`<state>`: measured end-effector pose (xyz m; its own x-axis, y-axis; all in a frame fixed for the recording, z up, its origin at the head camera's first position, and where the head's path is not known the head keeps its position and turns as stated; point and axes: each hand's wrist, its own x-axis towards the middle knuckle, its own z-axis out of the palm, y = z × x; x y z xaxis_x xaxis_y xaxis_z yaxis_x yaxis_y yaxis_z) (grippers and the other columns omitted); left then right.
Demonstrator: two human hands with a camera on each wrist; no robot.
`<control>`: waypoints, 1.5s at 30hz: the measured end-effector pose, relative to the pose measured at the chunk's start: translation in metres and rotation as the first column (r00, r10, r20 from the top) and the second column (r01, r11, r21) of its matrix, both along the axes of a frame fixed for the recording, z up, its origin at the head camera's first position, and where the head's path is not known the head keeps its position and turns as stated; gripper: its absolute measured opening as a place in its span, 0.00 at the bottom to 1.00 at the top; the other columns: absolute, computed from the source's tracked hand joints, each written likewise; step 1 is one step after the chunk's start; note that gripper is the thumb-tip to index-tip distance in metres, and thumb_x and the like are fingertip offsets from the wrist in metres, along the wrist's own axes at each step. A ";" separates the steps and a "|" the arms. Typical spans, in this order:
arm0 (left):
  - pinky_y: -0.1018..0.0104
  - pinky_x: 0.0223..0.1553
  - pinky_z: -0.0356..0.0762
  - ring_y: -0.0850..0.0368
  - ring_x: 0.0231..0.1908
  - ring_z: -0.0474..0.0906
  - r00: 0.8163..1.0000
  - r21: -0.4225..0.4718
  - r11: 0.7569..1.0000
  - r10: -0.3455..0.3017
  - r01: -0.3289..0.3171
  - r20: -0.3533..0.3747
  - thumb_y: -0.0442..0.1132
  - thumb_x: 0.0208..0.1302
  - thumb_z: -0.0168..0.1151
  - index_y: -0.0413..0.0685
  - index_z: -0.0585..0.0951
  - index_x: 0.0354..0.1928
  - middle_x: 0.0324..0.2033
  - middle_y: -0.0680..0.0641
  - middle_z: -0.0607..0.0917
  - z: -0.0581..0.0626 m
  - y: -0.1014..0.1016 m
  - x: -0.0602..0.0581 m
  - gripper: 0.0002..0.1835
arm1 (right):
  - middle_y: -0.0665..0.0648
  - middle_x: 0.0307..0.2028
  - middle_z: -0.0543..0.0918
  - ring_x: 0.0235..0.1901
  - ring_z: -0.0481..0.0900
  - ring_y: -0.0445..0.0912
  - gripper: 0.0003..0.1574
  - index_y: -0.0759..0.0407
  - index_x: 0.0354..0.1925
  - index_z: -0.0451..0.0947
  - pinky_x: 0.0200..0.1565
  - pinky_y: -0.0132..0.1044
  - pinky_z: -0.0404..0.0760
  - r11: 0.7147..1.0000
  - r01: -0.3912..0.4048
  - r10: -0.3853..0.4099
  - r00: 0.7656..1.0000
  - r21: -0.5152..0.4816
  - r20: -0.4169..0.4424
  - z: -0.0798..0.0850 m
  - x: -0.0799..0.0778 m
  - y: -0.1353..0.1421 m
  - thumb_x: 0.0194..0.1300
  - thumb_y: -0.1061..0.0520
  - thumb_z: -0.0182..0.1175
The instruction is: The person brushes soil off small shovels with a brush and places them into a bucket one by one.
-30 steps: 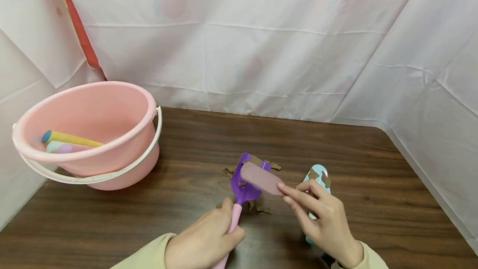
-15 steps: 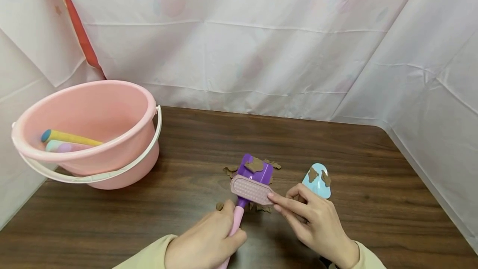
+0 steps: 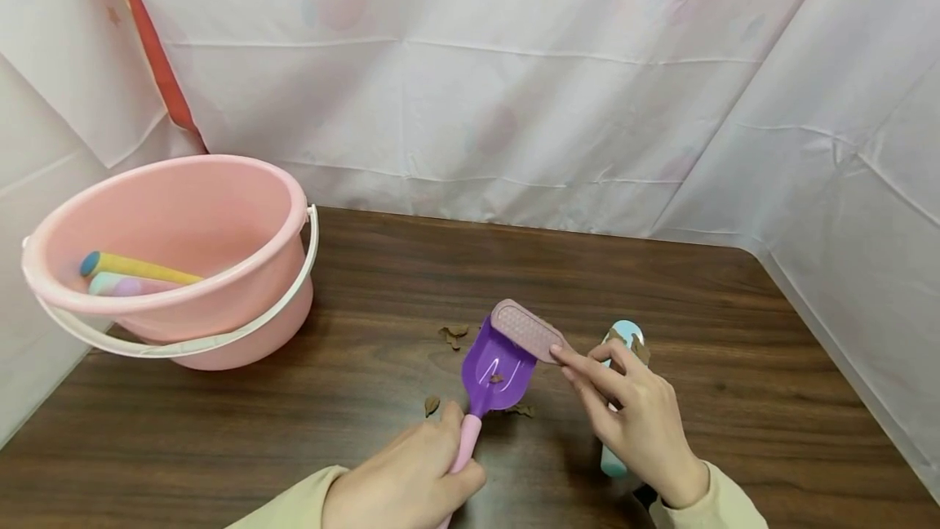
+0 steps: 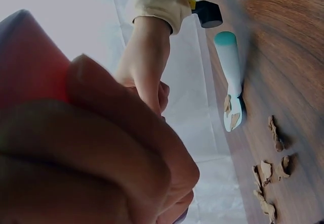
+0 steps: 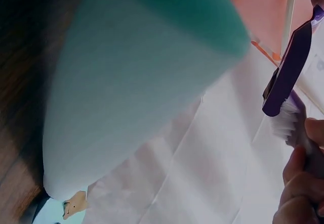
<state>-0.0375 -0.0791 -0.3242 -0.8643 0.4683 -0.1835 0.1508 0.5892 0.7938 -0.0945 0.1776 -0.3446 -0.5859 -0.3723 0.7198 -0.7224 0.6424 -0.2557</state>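
My left hand (image 3: 400, 472) grips the pink handle of a small purple shovel (image 3: 481, 357). Between the thumb and fingertips of my right hand (image 3: 646, 415) is a pinkish brush (image 3: 525, 329). Its white bristles (image 5: 284, 120) meet the far end of the shovel, which is lifted off the table in the right wrist view. One small brown flake (image 3: 496, 379) lies in the scoop. Beneath my right hand, partly hidden, a light blue shovel (image 4: 230, 64) lies on the table with brown pieces on its blade. More dry brown scraps (image 4: 267, 169) are scattered on the wood.
A pink bucket (image 3: 294, 194) with a white handle stands at the left, holding a yellow stick (image 3: 147, 269) and a pastel one. White patterned cloth (image 3: 470, 121) encloses the dark wooden table (image 3: 382, 260) at the back and sides.
The brush has gone from the scoop's base to its far end. The larger brown piece seen on the purple blade half a second ago no longer shows there.
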 end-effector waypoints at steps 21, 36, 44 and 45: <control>0.70 0.21 0.68 0.65 0.16 0.68 1.000 0.025 1.000 -0.008 0.008 0.019 0.40 0.53 0.55 0.42 0.66 0.39 0.20 0.52 0.72 -0.001 -0.002 -0.003 0.14 | 0.44 0.27 0.74 0.22 0.59 0.29 0.15 0.61 0.49 0.82 0.23 0.16 0.59 0.974 -0.182 0.187 0.982 -0.133 0.028 0.003 0.000 0.001 0.65 0.59 0.60; 0.69 0.22 0.67 0.64 0.17 0.68 1.000 -0.014 1.000 0.016 -0.016 -0.015 0.41 0.51 0.56 0.41 0.69 0.40 0.20 0.52 0.72 0.000 -0.001 -0.003 0.16 | 0.43 0.27 0.72 0.20 0.60 0.26 0.16 0.55 0.49 0.83 0.23 0.12 0.57 0.948 -0.318 0.317 0.948 0.020 0.013 0.002 0.009 -0.007 0.70 0.51 0.55; 0.70 0.23 0.67 0.66 0.18 0.66 1.000 0.003 1.000 -0.006 0.006 -0.007 0.40 0.51 0.57 0.46 0.66 0.36 0.19 0.54 0.68 -0.003 -0.002 0.001 0.13 | 0.42 0.25 0.71 0.19 0.59 0.29 0.18 0.51 0.50 0.83 0.21 0.15 0.57 0.996 -0.073 0.070 0.996 0.049 0.054 -0.003 -0.002 0.009 0.71 0.47 0.52; 0.70 0.22 0.66 0.66 0.18 0.65 1.000 0.008 1.000 -0.011 0.011 0.000 0.40 0.52 0.57 0.47 0.66 0.36 0.19 0.55 0.68 -0.003 -0.002 0.002 0.12 | 0.42 0.25 0.70 0.19 0.58 0.28 0.17 0.50 0.50 0.83 0.21 0.16 0.57 0.997 -0.050 0.046 0.996 0.051 0.070 -0.003 -0.002 0.011 0.70 0.48 0.54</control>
<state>-0.0357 -0.0811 -0.3274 -0.8593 0.4789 -0.1792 0.1573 0.5811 0.7985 -0.0970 0.1883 -0.3479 -0.6140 -0.4376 0.6569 -0.7346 0.6212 -0.2728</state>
